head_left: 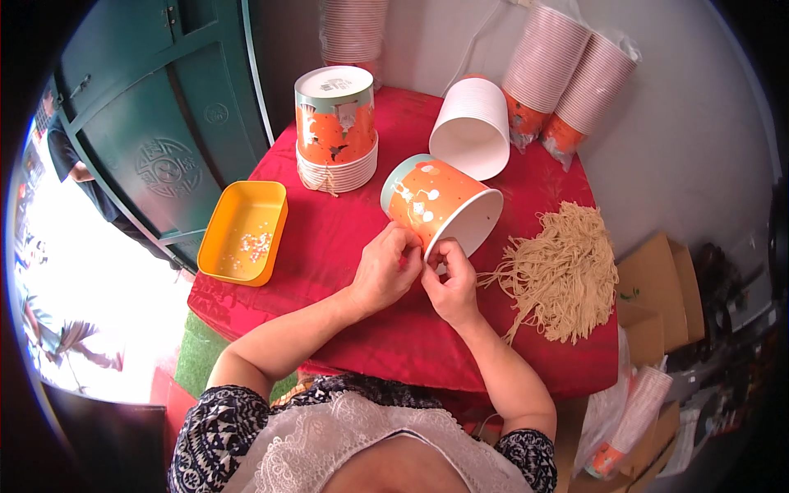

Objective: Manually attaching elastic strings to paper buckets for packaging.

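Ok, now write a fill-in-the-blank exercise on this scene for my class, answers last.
The tablecloth is coloured ____.
The yellow tray lies to the ____ of the left hand.
The pile of tan strings lies to the ____ of the orange cup that the right hand touches.
The stack of cups nearest the yellow tray stands upside ____.

Missing words: red; left; right; down.

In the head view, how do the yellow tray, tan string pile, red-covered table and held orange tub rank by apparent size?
1. Red-covered table
2. Tan string pile
3. Orange tub and yellow tray: too alike to rank surely.
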A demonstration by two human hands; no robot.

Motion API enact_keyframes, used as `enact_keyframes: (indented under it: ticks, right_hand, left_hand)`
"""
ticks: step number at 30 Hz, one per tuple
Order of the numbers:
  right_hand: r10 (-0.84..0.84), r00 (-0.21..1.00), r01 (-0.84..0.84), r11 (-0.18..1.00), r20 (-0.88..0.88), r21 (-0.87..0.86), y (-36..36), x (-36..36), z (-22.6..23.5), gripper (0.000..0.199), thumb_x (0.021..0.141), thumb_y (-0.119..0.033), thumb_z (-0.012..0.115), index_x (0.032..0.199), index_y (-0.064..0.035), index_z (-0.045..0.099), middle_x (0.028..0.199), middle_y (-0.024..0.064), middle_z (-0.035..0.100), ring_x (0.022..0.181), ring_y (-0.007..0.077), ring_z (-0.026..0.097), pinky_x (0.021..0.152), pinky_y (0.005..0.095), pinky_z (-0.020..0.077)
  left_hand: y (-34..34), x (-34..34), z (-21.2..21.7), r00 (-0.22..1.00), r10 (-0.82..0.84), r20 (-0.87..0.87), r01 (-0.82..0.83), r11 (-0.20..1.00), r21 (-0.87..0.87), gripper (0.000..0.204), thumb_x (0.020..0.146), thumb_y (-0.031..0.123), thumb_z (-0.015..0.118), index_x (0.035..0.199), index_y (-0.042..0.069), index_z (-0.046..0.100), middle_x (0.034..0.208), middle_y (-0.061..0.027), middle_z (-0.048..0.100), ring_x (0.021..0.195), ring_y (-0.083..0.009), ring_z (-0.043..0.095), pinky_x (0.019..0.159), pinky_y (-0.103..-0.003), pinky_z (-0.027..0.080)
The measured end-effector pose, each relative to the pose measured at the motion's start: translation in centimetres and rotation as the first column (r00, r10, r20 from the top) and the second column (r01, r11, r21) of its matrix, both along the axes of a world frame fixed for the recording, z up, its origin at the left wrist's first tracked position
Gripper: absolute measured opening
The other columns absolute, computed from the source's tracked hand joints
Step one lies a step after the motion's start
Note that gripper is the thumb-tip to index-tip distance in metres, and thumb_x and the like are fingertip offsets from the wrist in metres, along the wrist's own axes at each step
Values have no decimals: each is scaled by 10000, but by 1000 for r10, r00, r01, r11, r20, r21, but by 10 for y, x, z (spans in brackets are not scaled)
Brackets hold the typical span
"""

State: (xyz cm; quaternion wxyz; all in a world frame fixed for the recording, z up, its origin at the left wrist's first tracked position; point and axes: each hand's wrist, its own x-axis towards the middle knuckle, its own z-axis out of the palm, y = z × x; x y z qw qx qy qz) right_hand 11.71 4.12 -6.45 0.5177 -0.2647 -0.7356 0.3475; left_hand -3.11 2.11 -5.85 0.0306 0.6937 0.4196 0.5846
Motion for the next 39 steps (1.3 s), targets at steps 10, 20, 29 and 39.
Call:
enact_keyframes:
  ticks: [10,20,29,39]
  right_hand:
    - [-172,985,171,978,5,124,7,2,5,170,817,78,613,948,-2,540,878,79,558,713,161,576,540,261,463]
    - [-427,904,383,833,23,399,22,34,22,61,896,34,552,955,19,553,876,97,549,757,193,537,649,304,436]
    - [-417,854,60,673,311,737,-4,19,72,156,796,25,650,940,-21,611,879,92,587,820,273,573,754,405,450]
    - [22,992,-93,786,122,612,-61,36,115,39,788,26,590,755,7,584,671,80,555,635,233,543,796,411,495]
  left_hand:
    - [-2,-18,22,976,-21,215,62,981,-183,102,796,-30,639,869,-8,571,792,-120,611,728,-217,626,663,-317,503]
    - [-58,-144,58,904,421,-68,-426,881,-208,80,761,24,616,828,-5,583,784,-130,632,719,-248,640,657,-348,513]
    - [-78,-200,46,725,455,-517,-672,631,-387,159,810,110,621,786,-45,598,783,-223,627,737,-396,620,696,-455,498]
    - [-82,-141,57,823,450,-346,-510,854,-101,577,771,-75,518,1333,12,420,1352,-243,412,1278,-418,424,1086,-460,358]
